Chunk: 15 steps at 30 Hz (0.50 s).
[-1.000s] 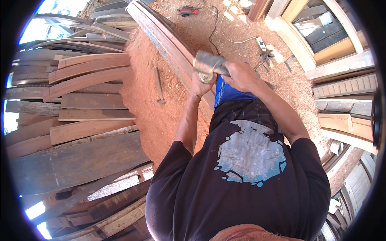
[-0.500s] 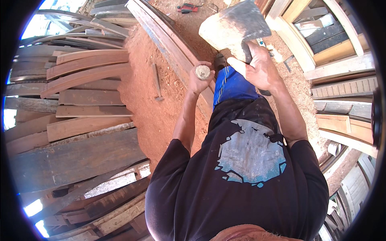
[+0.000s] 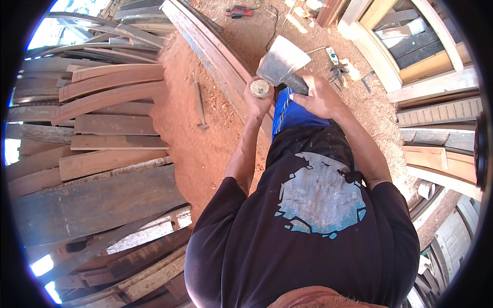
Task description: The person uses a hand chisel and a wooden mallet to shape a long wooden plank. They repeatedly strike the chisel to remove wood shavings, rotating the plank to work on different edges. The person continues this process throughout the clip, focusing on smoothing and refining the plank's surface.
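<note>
My left hand (image 3: 257, 105) is closed around an upright chisel (image 3: 260, 89); only the round, worn end of its handle shows, and the blade is hidden below. Beneath that hand runs a long reddish wooden beam (image 3: 218, 56), lying diagonally from the far left toward my legs. In my right hand (image 3: 322, 97) is the dark handle of a mallet (image 3: 284, 60). Its blocky head, pale on top and dark grey on the side, hangs just right of and beyond the chisel's end. Whether the two touch is hard to tell.
A hammer (image 3: 199, 105) lies in the reddish sawdust to the left. Stacked boards (image 3: 102, 190) fill the left side. Ahead are a red and black power tool (image 3: 239, 11) with a cord and a power strip (image 3: 333, 55). Wooden frames (image 3: 380, 56) stand at right.
The mallet has come down and to the left, from high on the right to close by the chisel's end. My left hand has barely moved.
</note>
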Each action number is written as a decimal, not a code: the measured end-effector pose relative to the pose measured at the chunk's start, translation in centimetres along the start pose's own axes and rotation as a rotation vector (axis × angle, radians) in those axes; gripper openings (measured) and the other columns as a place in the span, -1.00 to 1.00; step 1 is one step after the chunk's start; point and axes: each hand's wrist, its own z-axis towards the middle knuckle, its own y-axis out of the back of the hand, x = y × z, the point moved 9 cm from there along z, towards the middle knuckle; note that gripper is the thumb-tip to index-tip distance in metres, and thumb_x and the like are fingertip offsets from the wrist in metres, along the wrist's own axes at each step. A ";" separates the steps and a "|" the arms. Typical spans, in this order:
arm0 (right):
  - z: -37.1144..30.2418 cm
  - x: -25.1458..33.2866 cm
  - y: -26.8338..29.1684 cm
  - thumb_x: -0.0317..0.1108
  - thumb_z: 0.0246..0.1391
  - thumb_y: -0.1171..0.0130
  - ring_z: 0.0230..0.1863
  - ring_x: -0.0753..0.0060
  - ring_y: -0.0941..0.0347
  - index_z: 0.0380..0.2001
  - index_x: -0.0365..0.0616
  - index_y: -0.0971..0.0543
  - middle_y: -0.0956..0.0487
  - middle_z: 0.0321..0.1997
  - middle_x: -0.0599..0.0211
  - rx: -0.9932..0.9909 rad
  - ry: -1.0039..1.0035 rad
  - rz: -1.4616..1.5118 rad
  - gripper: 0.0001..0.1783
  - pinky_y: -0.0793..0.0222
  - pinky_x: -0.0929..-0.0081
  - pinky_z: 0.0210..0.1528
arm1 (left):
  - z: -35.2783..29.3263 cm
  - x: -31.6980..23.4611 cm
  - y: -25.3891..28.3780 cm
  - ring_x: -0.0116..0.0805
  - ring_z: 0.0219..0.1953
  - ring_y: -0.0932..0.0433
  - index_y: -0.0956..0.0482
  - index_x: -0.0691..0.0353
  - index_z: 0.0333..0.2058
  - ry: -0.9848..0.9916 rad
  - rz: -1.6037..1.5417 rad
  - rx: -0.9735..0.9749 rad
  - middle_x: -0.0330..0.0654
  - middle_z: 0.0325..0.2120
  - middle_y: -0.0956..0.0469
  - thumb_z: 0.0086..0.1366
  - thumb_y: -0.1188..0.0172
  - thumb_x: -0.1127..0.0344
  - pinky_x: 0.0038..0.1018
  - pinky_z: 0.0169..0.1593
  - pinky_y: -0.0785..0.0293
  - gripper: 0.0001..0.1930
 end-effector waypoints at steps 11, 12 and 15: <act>-1.1 4.2 2.3 -0.23 0.11 -0.31 -0.22 -0.29 -0.59 -0.20 -0.29 -0.57 -0.63 -0.34 -0.17 -0.279 0.364 -0.080 -0.66 -0.48 -0.02 -0.18 | -2.9 -2.5 -1.6 -0.49 -0.23 -0.62 -0.63 0.25 -0.13 -0.009 0.325 0.288 -0.24 -0.29 -0.68 0.16 -0.43 0.46 -0.46 -0.12 -0.59 -0.71; -0.3 1.9 0.1 -0.20 0.07 -0.33 -0.26 -0.30 -0.59 -0.20 -0.31 -0.57 -0.62 -0.40 -0.19 -0.247 0.333 -0.244 -0.62 -0.46 -0.08 -0.20 | -2.9 -2.5 -1.8 -0.49 -0.21 -0.63 -0.64 0.26 -0.12 -0.019 0.354 0.301 -0.25 -0.26 -0.69 0.17 -0.42 0.48 -0.45 -0.09 -0.59 -0.72; 0.0 -1.8 -3.2 -0.24 0.06 -0.32 -0.15 -0.30 -0.57 -0.12 -0.30 -0.59 -0.63 -0.25 -0.19 0.054 0.040 -0.402 -0.61 -0.47 0.01 -0.10 | -3.9 -3.8 -2.8 -0.47 -0.14 -0.65 -0.67 0.26 -0.12 -0.147 0.385 0.358 -0.20 -0.20 -0.72 0.19 -0.40 0.46 -0.42 -0.06 -0.60 -0.74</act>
